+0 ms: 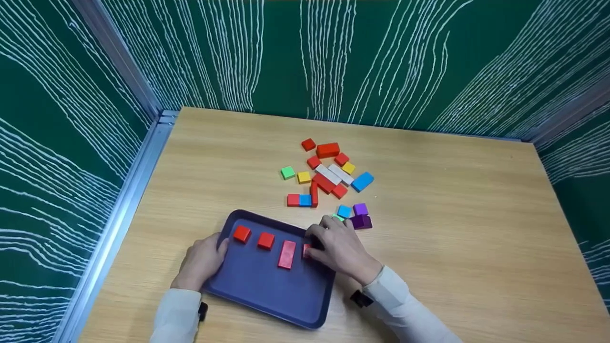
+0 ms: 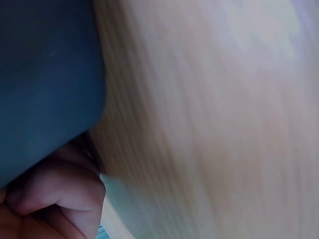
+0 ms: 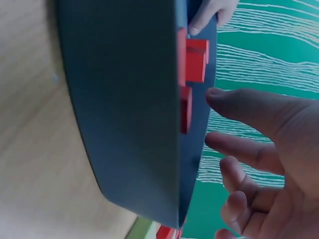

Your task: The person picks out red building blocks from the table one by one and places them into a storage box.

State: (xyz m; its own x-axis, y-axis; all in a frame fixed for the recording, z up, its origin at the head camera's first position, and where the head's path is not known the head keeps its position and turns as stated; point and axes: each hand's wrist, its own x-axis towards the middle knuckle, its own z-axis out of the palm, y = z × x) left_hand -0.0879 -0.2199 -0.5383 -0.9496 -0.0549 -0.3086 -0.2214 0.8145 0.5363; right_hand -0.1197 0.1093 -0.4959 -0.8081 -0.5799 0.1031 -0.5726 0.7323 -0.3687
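Note:
A dark blue tray (image 1: 267, 290) lies tilted across the front of the wooden table. My left hand (image 1: 202, 261) grips its left edge, thumb over the rim and curled fingers (image 2: 65, 194) under it in the left wrist view. In a row inside stand a red cube (image 1: 242, 234), a second red cube (image 1: 266, 240), a pinkish-red oblong block (image 1: 287, 255) and another red block (image 1: 306, 251). Over that last block is my right hand (image 1: 340, 247), partly hiding it. In the right wrist view, thumb and forefinger are apart with nothing between them.
Beyond the tray lies a loose group of blocks, among them a large red block (image 1: 328, 150), white blocks (image 1: 329, 174), a blue block (image 1: 362, 182), a green cube (image 1: 287, 172) and purple blocks (image 1: 361, 222). Green walls with white lines (image 1: 281, 57) border the table (image 1: 452, 214).

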